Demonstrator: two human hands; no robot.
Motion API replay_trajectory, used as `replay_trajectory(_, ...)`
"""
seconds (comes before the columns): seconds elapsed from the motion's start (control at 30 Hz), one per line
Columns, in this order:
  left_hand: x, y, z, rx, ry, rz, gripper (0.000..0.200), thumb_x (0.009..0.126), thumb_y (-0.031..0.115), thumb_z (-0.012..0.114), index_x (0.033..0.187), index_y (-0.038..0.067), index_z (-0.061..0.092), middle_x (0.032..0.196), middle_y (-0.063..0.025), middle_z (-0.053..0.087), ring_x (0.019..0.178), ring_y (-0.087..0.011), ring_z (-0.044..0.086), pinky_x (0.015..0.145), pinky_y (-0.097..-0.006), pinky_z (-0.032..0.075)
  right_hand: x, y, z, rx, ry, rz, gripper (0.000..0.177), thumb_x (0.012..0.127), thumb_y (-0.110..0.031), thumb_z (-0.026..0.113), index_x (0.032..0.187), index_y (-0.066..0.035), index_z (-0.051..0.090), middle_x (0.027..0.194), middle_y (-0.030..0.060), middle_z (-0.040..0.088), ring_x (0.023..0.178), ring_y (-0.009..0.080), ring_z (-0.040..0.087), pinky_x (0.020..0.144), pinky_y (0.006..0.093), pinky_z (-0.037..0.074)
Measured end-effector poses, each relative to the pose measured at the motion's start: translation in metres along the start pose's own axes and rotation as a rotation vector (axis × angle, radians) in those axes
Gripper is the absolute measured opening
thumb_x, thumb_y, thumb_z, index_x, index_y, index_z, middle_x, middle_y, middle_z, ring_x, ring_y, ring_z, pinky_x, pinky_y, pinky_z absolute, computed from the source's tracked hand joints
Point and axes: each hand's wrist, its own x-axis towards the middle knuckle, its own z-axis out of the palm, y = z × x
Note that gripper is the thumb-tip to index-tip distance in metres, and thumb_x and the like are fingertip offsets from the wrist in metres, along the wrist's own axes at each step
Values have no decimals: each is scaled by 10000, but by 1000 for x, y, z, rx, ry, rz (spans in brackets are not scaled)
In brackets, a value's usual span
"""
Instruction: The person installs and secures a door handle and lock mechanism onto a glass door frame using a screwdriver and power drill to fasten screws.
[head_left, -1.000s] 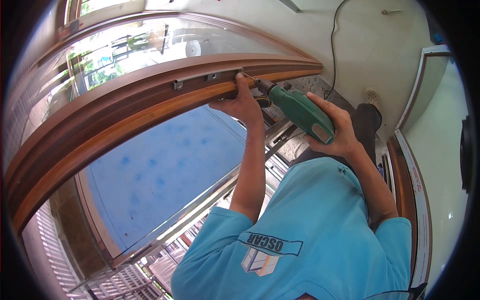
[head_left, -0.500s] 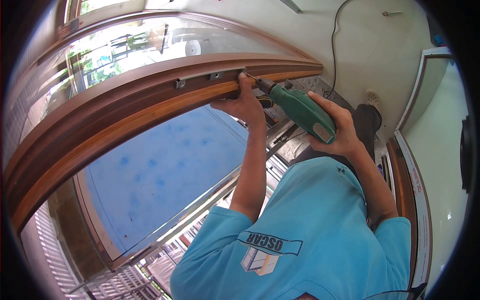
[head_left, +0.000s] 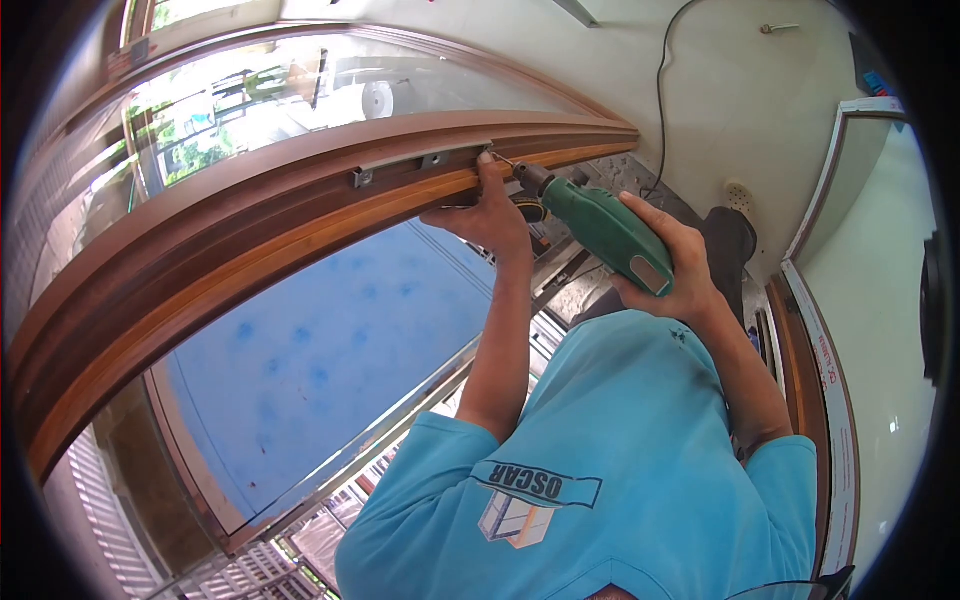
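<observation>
My right hand is wrapped around a green power drill, its chuck and thin bit pointing up and left at a brown window frame. The bit's tip is close to the right end of a narrow metal bracket, which lies in the frame's channel. With the thumb on that bracket end, my left hand pinches it against the frame; its other fingers reach under the frame and are partly hidden. Whether the bit touches the bracket is too small to tell.
A blue panel lies below the frame. A black cable runs over the pale floor, where a screw-like piece lies. Another glazed frame stands at the right. A foot in a clog shows past the drill.
The view has shifted slightly. Drill and hands keep nearly the same place at the bracket's right end, with the drill body tilted a little lower.
</observation>
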Motion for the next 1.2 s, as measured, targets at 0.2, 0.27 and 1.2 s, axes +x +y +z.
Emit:
replay_trajectory(0.2, -2, 6, 3, 87, -13, 43, 615, 860, 68, 721, 1256, -14, 258, 1221, -178, 417, 1123, -228, 514, 983, -300, 531, 3, 1, -6, -49, -1, -49, 832, 611, -170, 817, 1361, 18, 510, 1185, 196, 661, 1039, 313, 687, 899, 361, 541)
replay_trajectory(0.27, -1, 4, 2, 101, -10, 49, 612, 860, 67, 721, 1255, -14, 260, 1219, -177, 417, 1124, -230, 513, 987, -300, 528, 4, 2, -6, -53, 1, -58, 834, 609, -173, 819, 1361, 16, 511, 1183, 195, 661, 1037, 313, 687, 896, 363, 544)
replay_trajectory(1.2, -1, 6, 2, 74, 6, 32, 636, 843, 74, 740, 1248, -16, 257, 1220, -188, 410, 1138, -245, 508, 991, -318, 525, 15, -7, -17, -272, -63, -129, 851, 590, -186, 814, 1374, -61, 507, 1212, 170, 650, 1047, 333, 670, 870, 381, 558)
